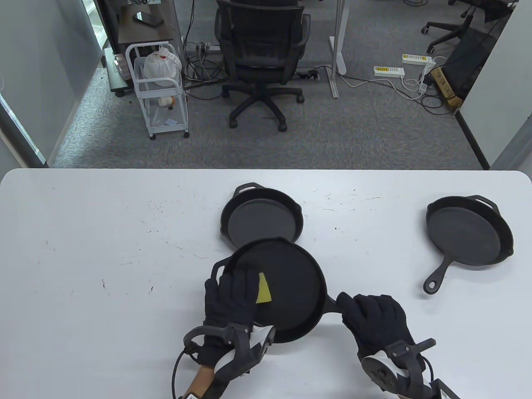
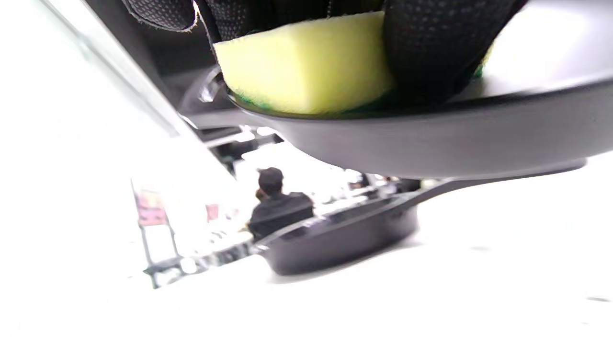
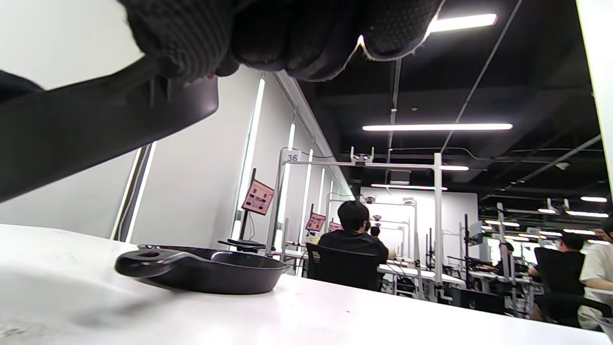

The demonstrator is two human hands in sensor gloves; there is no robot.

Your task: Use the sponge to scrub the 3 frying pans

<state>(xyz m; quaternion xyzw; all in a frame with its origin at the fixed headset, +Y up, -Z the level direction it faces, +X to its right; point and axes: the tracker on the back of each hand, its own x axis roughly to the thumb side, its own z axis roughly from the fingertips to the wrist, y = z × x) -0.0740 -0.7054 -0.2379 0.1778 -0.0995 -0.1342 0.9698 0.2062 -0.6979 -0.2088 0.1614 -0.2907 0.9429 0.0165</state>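
Note:
A black frying pan [image 1: 286, 286] is lifted off the white table [image 1: 104, 249], tilted, near the front middle. My right hand [image 1: 370, 318] grips its handle [image 1: 332, 303]; in the right wrist view the fingers [image 3: 287, 33] curl round the handle [image 3: 96, 129]. My left hand [image 1: 232, 299] presses a yellow sponge [image 1: 264, 289] with a green underside onto the pan's left inner side. In the left wrist view the sponge [image 2: 306, 67] sits under my fingers [image 2: 431, 48] on the pan [image 2: 431, 139]. A second pan [image 1: 262, 218] lies just behind, a third pan [image 1: 467, 237] at the right.
Beyond the table's far edge stand an office chair [image 1: 262, 54] and a white trolley [image 1: 160, 91] on grey carpet. The wrist views show the resting pans [image 3: 206, 270] [image 2: 335, 239] and seated people in the distance.

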